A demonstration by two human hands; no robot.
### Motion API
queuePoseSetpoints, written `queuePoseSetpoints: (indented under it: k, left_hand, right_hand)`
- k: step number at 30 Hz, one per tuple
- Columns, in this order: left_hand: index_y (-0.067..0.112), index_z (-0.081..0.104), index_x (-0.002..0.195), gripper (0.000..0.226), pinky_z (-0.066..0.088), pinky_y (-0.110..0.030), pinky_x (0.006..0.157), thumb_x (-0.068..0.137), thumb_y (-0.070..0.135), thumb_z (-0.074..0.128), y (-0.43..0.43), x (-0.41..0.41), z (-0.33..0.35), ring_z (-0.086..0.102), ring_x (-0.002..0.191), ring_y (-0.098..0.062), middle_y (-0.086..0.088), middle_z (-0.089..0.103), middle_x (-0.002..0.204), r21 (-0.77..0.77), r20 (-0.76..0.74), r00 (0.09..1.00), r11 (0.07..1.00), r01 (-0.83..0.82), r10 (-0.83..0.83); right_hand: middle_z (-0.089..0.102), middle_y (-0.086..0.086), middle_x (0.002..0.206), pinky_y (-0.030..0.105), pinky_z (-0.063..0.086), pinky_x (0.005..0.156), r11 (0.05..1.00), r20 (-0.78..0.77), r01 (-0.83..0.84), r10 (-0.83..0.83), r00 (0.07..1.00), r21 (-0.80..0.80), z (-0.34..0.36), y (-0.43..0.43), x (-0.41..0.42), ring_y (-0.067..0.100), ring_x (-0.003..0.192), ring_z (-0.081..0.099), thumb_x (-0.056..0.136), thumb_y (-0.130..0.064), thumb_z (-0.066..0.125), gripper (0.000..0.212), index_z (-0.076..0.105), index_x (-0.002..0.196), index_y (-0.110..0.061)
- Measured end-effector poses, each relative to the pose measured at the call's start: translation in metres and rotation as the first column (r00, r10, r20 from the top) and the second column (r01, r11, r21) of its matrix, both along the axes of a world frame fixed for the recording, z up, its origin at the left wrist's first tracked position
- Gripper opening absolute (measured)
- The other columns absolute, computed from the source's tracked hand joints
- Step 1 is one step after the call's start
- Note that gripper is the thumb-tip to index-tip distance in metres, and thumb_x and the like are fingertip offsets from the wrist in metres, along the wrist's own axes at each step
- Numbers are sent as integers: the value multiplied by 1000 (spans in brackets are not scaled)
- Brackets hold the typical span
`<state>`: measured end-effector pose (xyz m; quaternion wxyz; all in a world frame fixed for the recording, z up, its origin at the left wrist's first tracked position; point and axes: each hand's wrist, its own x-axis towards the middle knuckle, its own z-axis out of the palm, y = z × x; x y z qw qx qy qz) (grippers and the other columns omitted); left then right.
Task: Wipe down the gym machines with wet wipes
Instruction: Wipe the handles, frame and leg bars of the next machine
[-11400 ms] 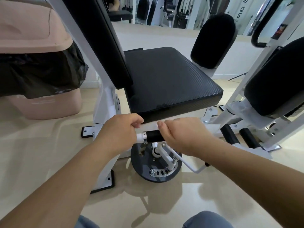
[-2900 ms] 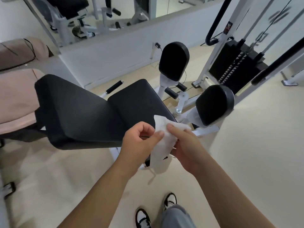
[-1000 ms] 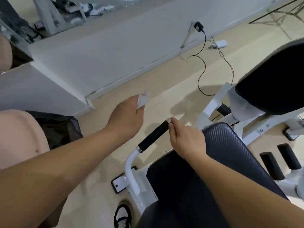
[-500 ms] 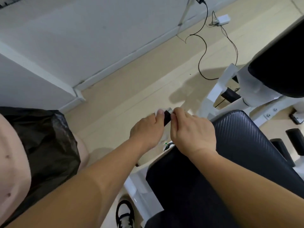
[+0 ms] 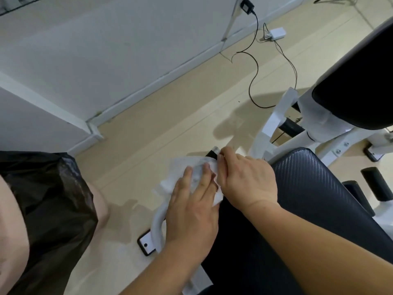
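Beige gym flooring lies beneath the machine's black-gripped handle point(image 5: 212, 155). A wet wipe point(image 5: 180, 167) is draped over that handle. The left hand point(image 5: 191, 213) presses flat on the wet wipe, fingers straight. The right hand point(image 5: 246, 182) pinches its edge by the handle's tip. A black seat pad point(image 5: 319, 205) sits right of the handle, and a bin bag point(image 5: 46, 199) lies well left.

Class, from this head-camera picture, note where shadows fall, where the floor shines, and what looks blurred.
Head view: a grey shadow falls on the floor beside the machine; head view: the floor gleams faintly beside the black bag; head view: the wipe under the left hand looks soft, slightly blurred.
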<state>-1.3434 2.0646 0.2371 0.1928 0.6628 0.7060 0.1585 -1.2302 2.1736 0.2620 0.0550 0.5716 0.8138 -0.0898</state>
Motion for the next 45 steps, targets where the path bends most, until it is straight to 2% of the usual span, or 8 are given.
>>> queuePoseSetpoints:
  k: [6, 12, 17, 23, 29, 33, 41, 45]
  left_hand:
    - [35, 53, 140, 56, 50, -39, 91, 105, 51, 11, 56, -24, 5, 64, 114, -26, 7, 69, 126, -416, 146, 951, 889, -192, 274]
    - [3, 68, 96, 66, 49, -31, 62, 107, 56, 29, 98, -49, 11, 60, 57, -27, -15, 69, 73, -854, 491, 501, 508, 113, 713]
    - [12, 68, 105, 68, 52, -40, 88, 108, 54, 16, 79, -30, 13, 68, 95, -33, -12, 74, 98, -605, 202, 849, 744, -284, 489]
    - [11, 67, 94, 69, 35, -29, 67, 99, 58, 17, 15, -26, 51, 66, 87, -31, -5, 73, 93, -254, 207, 920, 926, -279, 334]
    - [13, 52, 78, 50, 32, -33, 62, 106, 52, 36, 52, -82, 29, 56, 73, -22, 4, 54, 72, -178, 256, 807, 846, -502, 533]
    - [19, 61, 95, 54, 48, -37, 84, 106, 59, 28, 60, -44, 12, 64, 98, -31, -7, 70, 99, -547, 222, 875, 798, -254, 431]
    - [17, 58, 71, 27, 43, -30, 64, 94, 32, 56, 102, -67, 0, 54, 54, -22, -3, 59, 67, -909, 406, 622, 367, 199, 670]
    - [17, 65, 95, 41, 41, -31, 69, 106, 45, 37, 89, -45, 1, 61, 75, -26, -6, 63, 84, -768, 313, 715, 610, -196, 625]
  right_hand:
    - [59, -5, 62, 37, 22, 57, 997, -2, 7, -7, 1000, 72, -3, -4, 0, 26, 53, 44, 106, -42, 22, 35, 51, 99, -23]
    - [56, -6, 63, 38, 22, 57, 998, 1, 11, -11, 1000, 64, -3, -3, 0, 26, 55, 46, 106, -44, 18, 36, 47, 99, -24]
    - [58, -4, 61, 37, 22, 56, 997, -11, 7, -6, 1000, 79, -5, -1, -1, 27, 53, 42, 105, -43, 19, 37, 50, 98, -23]
    - [62, -4, 65, 37, 26, 56, 997, 10, 10, -10, 1000, 77, -6, -3, 1, 26, 56, 44, 105, -45, 20, 40, 54, 107, -25]
    - [59, -4, 61, 37, 27, 54, 996, 3, 11, -12, 1000, 84, -5, -4, 0, 26, 52, 43, 106, -44, 22, 39, 55, 105, -23]
    - [61, -4, 61, 37, 25, 55, 995, 16, 0, -1, 1000, 95, -5, -3, 0, 27, 55, 53, 104, -45, 17, 43, 54, 103, -23]
    - [58, -6, 62, 36, 29, 54, 998, 5, 9, -9, 1000, 65, -4, -3, 0, 25, 56, 52, 105, -46, 24, 35, 51, 107, -24]
    - [59, -6, 63, 36, 28, 56, 998, 15, 7, -8, 1000, 69, -4, -1, -1, 25, 57, 51, 104, -47, 22, 37, 51, 107, -25]
